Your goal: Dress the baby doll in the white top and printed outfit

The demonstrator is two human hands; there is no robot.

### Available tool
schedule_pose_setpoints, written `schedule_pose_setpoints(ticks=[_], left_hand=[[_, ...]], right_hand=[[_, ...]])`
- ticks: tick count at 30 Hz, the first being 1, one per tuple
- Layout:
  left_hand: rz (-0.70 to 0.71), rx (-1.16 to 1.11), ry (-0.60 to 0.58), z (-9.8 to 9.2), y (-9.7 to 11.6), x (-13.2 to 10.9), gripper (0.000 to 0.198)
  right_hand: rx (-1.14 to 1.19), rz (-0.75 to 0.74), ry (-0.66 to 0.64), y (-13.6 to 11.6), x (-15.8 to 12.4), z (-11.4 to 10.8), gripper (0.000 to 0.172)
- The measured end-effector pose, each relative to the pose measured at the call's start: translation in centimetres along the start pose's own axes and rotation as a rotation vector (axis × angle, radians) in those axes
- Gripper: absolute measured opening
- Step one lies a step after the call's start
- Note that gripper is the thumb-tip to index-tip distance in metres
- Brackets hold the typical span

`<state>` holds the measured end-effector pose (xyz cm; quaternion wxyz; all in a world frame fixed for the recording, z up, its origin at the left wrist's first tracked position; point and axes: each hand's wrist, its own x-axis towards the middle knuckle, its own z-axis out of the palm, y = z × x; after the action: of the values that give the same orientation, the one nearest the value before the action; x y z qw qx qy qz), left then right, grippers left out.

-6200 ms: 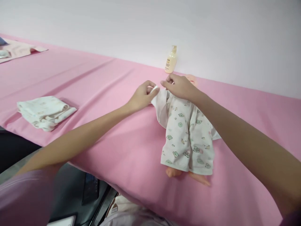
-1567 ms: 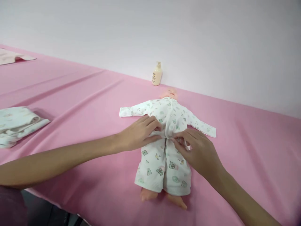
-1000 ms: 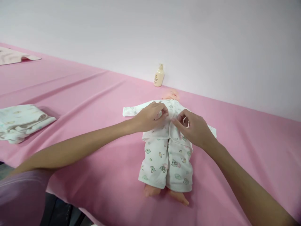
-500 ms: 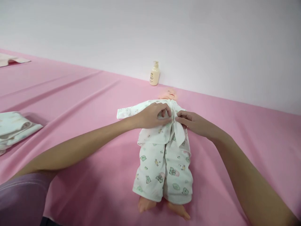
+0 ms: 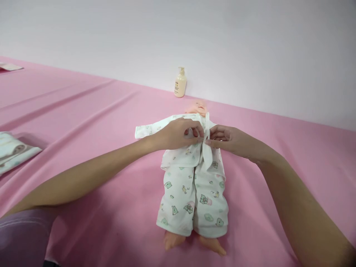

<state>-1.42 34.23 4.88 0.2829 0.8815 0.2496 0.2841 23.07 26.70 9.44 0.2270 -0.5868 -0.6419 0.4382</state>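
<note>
A baby doll (image 5: 197,107) lies on its back, feet toward me, in a white printed jacket (image 5: 177,160) and matching trousers (image 5: 180,200). Over its chest, my left hand (image 5: 179,134) is closed in a pinch at the jacket's front edge, thumb against forefinger. Just to the right, my right hand (image 5: 232,140) pinches a white cloth strip (image 5: 207,158) at the jacket front. One end of the strip points up toward the doll's chin and the other hangs over its belly. The fingertips of both hands nearly meet. My right hand hides the doll's other sleeve.
A cream pump bottle (image 5: 180,84) stands behind the doll's head, near the white wall (image 5: 250,55). Folded printed cloth (image 5: 16,152) lies at the left, and a pale cloth (image 5: 9,66) farther back. Pink sheeting (image 5: 111,207) with wrinkles covers the surface.
The right hand has turned, its fingers now showing more, and the white strip now stands up toward the doll's chin. My left hand keeps its pinch. The view has shifted slightly.
</note>
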Motion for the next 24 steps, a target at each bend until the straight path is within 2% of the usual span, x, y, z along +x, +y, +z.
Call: schedule_pose_setpoints(ticks=[4,8,15,19,24], left_hand=[[0.015,-0.057,-0.028,-0.1,-0.3,0.1,0.011],[-0.04,-0.181,-0.075,-0.5,-0.4,0.2,0.018],[-0.058,-0.228,-0.035,0.1,0.3,0.0,0.013],[-0.079,-0.235,-0.005,0.4,0.1,-0.1,0.014],[-0.127,-0.247,0.026,0.6,-0.2,-0.2,0.016]], right_hand=[[-0.047,0.0,0.022,-0.2,-0.2,0.1,0.044],[-0.064,0.006,0.061,0.2,0.0,0.2,0.049],[-0.005,0.018,0.043,0.1,0.0,0.2,0.053],[0.007,-0.029,0.011,0.3,-0.3,-0.2,0.038],[-0.052,-0.157,0.129,0.9,0.0,0.4,0.028]])
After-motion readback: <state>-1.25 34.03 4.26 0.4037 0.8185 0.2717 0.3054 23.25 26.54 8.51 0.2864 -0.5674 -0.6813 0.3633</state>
